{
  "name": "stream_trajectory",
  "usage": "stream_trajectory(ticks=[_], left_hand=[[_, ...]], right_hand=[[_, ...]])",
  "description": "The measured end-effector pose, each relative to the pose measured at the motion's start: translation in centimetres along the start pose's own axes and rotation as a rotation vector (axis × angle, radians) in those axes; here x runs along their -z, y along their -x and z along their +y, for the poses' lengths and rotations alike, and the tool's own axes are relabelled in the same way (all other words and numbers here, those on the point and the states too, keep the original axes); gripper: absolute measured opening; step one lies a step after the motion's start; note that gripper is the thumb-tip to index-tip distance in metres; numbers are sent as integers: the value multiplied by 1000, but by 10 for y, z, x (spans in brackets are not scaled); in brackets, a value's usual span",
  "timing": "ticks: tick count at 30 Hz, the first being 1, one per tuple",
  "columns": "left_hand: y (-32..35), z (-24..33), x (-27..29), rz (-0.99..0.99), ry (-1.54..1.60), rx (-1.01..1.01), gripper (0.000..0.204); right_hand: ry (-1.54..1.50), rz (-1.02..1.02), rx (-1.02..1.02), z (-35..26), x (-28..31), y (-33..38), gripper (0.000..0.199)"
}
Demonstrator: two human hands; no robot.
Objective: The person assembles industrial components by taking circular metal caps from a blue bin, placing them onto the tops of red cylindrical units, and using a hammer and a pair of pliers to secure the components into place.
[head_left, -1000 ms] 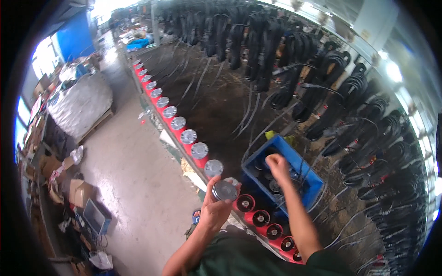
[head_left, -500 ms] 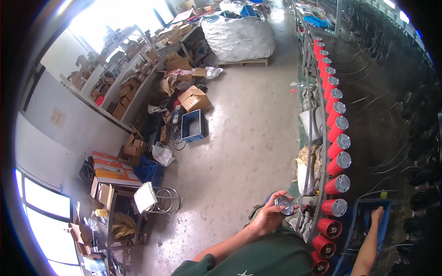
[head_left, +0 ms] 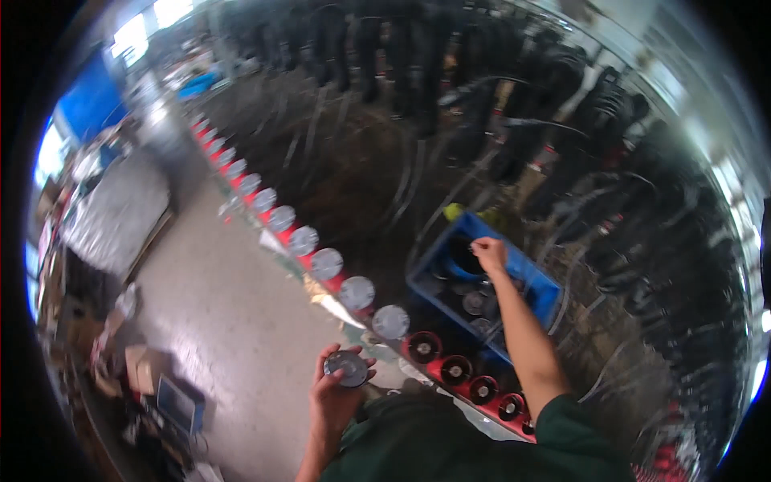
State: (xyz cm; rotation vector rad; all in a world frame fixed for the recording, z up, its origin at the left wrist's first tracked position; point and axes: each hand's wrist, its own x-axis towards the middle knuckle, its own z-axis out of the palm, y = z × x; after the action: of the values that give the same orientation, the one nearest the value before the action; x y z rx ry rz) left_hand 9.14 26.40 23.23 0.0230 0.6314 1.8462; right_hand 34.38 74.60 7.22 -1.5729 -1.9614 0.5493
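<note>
A round silver-grey cap (head_left: 347, 369) lies in my left hand (head_left: 325, 402), its fingers and thumb curled around the rim. My right hand (head_left: 490, 255) reaches into a blue crate (head_left: 543, 283) with its fingers pinched together. Whatever it holds, if anything, is too small to see. Under that hand sits a dark-filled blue container (head_left: 462, 259), with loose round metal caps (head_left: 474, 303) near it in the crate. Beside me runs a row of red cylinders. Silver discs (head_left: 391, 321) cover the farther ones, while several nearer open cylinders (head_left: 456, 370) show dark insides.
Dark hoses or cables (head_left: 474, 132) hang along the far side. A yellow-green item (head_left: 454, 211) is by the crate's far corner. Across the floor at left stand a large white sack (head_left: 120, 217), a cardboard box (head_left: 148, 368) and another blue crate (head_left: 178, 404).
My view has swung right, bringing the blue crate toward the middle. My left hand still holds the cap, its face now turned up. My right hand is still at the crate, fingers pinched.
</note>
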Motion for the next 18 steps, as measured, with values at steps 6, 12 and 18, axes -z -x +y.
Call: stream_trajectory(ticks=[6, 12, 18], left_hand=[[-3, -9, 2, -19, -58, 144, 50], [-8, -14, 6, -7, -108, 253, 46], [-10, -13, 13, 36, -182, 293, 45]], right_hand=[[-764, -147, -414, -73, 62, 99, 20], [-476, -120, 12, -119, 103, 235, 25], [-112, -253, 437, -162, 84, 288, 33]])
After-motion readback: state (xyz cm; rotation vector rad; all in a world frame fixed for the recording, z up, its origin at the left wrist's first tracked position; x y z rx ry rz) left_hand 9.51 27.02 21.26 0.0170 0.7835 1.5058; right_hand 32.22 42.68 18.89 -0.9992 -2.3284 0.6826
